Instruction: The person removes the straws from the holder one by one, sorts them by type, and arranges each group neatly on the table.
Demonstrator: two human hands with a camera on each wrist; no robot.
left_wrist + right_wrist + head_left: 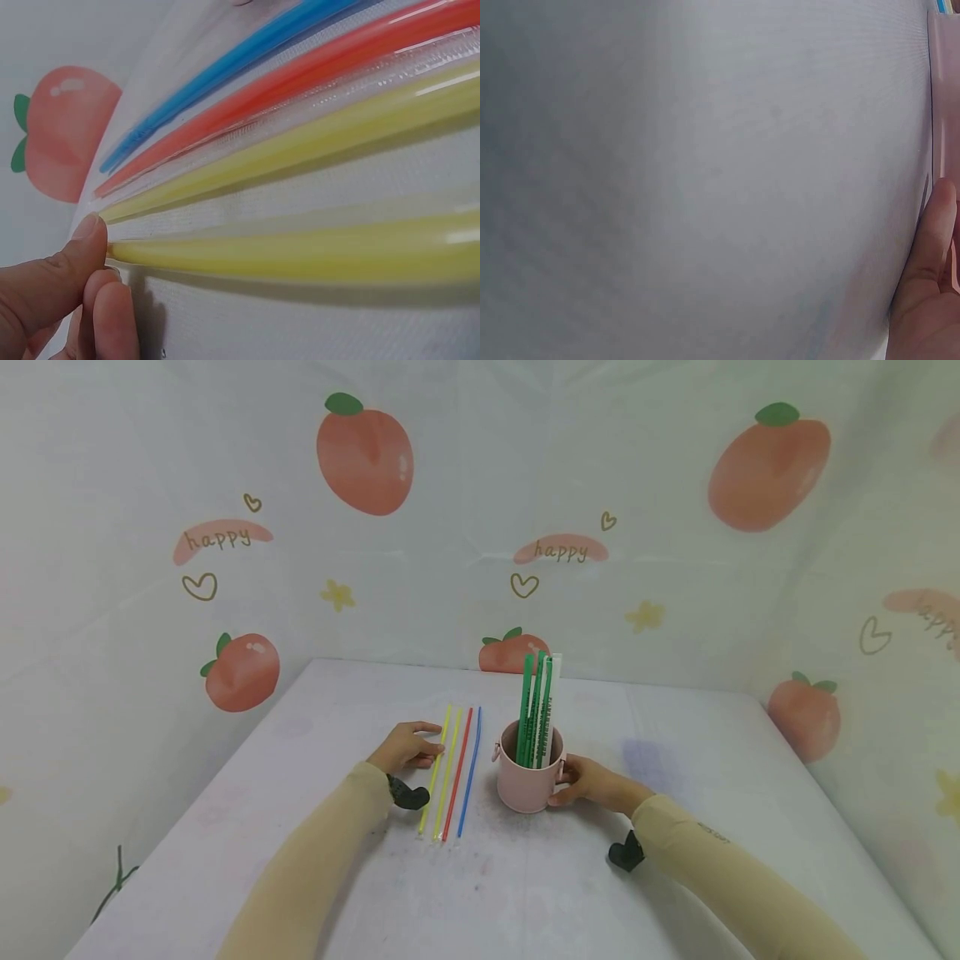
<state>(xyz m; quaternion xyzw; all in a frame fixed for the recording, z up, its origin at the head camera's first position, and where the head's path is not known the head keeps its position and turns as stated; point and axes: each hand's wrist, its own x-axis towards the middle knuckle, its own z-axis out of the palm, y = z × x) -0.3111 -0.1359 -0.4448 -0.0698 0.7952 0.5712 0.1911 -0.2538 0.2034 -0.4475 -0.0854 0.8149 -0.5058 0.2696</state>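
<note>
Side by side on the table lie two yellow straws, a red straw and a blue straw, in clear wrappers. My left hand pinches the outermost yellow straw between thumb and fingers, beside the inner yellow straw. To their right stands a small pink bucket, upright, with little side handles. Green and white printed sticks stand in it; their lower ends are hidden. My right hand grips the bucket's right side, thumb low on the wall.
A white cloth covers the table. Behind it hangs a white curtain printed with peaches and hearts. Black wrist mounts sit under both forearms. A dark green cord shows off the left edge.
</note>
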